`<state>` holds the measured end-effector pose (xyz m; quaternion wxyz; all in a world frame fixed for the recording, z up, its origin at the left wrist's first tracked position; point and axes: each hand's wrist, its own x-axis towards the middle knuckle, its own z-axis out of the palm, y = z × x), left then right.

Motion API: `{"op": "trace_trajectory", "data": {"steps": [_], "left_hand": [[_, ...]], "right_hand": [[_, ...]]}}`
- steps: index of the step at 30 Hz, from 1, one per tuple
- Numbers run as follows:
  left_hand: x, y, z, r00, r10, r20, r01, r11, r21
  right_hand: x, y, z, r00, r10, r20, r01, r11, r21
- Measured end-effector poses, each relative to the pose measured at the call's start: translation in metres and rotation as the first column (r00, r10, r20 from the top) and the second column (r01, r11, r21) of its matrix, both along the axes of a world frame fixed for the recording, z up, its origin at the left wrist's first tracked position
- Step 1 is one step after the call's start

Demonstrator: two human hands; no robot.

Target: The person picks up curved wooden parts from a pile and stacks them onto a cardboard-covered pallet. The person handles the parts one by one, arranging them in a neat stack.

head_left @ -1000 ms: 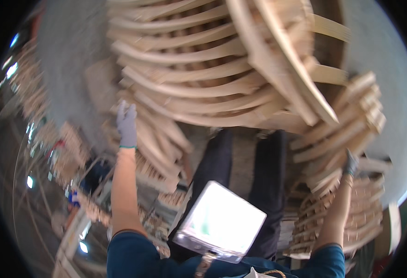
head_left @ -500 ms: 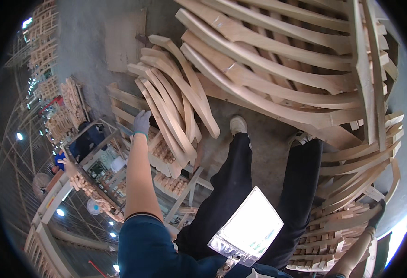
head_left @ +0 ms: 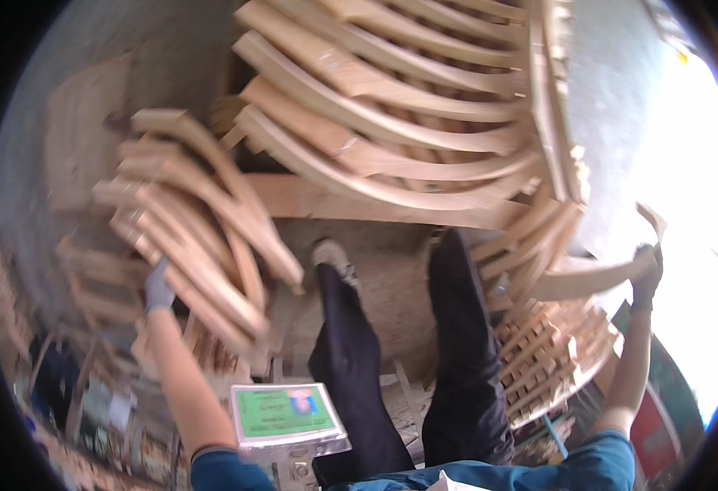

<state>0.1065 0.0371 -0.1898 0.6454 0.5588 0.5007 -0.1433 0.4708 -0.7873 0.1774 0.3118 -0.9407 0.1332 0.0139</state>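
My right hand [head_left: 646, 277], in a grey glove, is closed around the end of a curved wooden piece [head_left: 592, 280] at the right. That piece reaches left over a stack of small wooden parts. On the other side, my left hand [head_left: 159, 288], in a light glove, is against the outer edge of a pile of curved wooden pieces [head_left: 199, 270]. Its fingers look stretched out along the edge, though blur and the wood partly hide them. More curved pieces [head_left: 522, 245] lean together between my right leg and the held piece.
Ahead, a large stack of long curved wooden pieces [head_left: 383, 123] rests on a wooden board [head_left: 334, 200]. Small notched wooden parts [head_left: 551, 356] are stacked by my right leg. A flat brown sheet [head_left: 89, 131] lies on the floor at far left. A badge [head_left: 288, 413] hangs before me.
My view has swung right, bringing my right arm fully into sight. The right hand's curved piece now extends out above the stack. My left hand remains beside the left pile.
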Motion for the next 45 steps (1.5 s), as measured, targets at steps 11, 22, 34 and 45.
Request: {"op": "trace_trajectory", "data": {"steps": [11,22,34,45], "left_hand": [[-0.024,-0.032,0.192,0.899,0.421,0.123,-0.423,0.906,-0.009],[0.098,-0.149,0.309,0.403,-0.852,-0.334,0.789,0.139,0.598],[0.345,-0.251,0.188,-0.387,-0.796,-0.466,0.322,-0.59,0.74],[0.498,-0.337,0.105,-0.496,-0.622,-0.605,-0.007,-0.695,0.719]], "right_hand": [[0.092,0.258,-0.076,0.997,0.072,-0.011,-0.063,0.928,0.367],[0.139,0.359,-0.24,0.828,0.543,-0.138,-0.56,0.811,-0.171],[0.168,0.333,-0.236,0.832,0.471,-0.292,-0.474,0.878,0.065],[0.173,0.093,-0.169,0.972,0.196,-0.129,-0.18,0.975,0.129]]}}
